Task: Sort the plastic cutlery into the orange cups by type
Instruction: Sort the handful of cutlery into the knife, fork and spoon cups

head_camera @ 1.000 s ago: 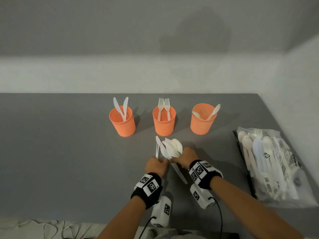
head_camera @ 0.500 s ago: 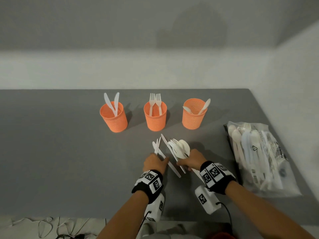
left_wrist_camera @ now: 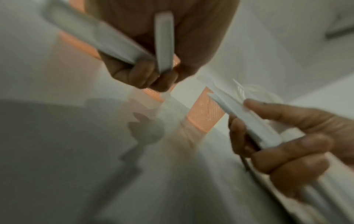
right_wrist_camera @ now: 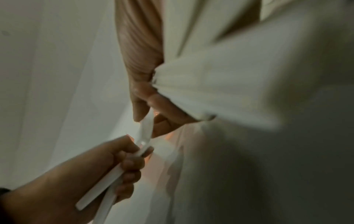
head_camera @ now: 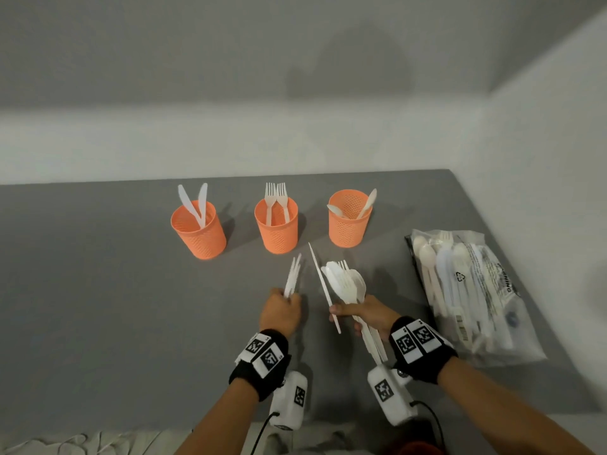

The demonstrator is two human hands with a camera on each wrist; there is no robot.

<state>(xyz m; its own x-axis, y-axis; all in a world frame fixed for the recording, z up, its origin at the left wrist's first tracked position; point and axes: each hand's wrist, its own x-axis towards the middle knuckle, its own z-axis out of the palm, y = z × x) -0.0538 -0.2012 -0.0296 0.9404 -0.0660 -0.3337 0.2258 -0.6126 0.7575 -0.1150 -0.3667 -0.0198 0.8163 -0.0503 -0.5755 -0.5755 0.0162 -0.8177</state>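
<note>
Three orange cups stand in a row: the left cup [head_camera: 198,231] holds two knives, the middle cup [head_camera: 277,229] two forks, the right cup [head_camera: 348,224] two spoons. In front of them, my left hand [head_camera: 281,308] grips two thin white cutlery pieces [head_camera: 292,277] by their handles; their type is hard to tell. My right hand [head_camera: 361,315] holds a fanned cutlery bundle [head_camera: 346,285] of spoons and forks, with one knife [head_camera: 321,284] pinched at its left side. The blurred left wrist view shows my left hand [left_wrist_camera: 145,74] curled round two handles [left_wrist_camera: 164,40].
A clear plastic bag [head_camera: 473,290] with more white cutlery lies on the grey table [head_camera: 98,307] at the right, close to the white side wall. A white wall runs along behind the cups. Cables lie below the table's front edge.
My hands have drawn apart: the left one has moved left with its two pieces, away from the bundle in the right. The knife now stands out from the bundle.
</note>
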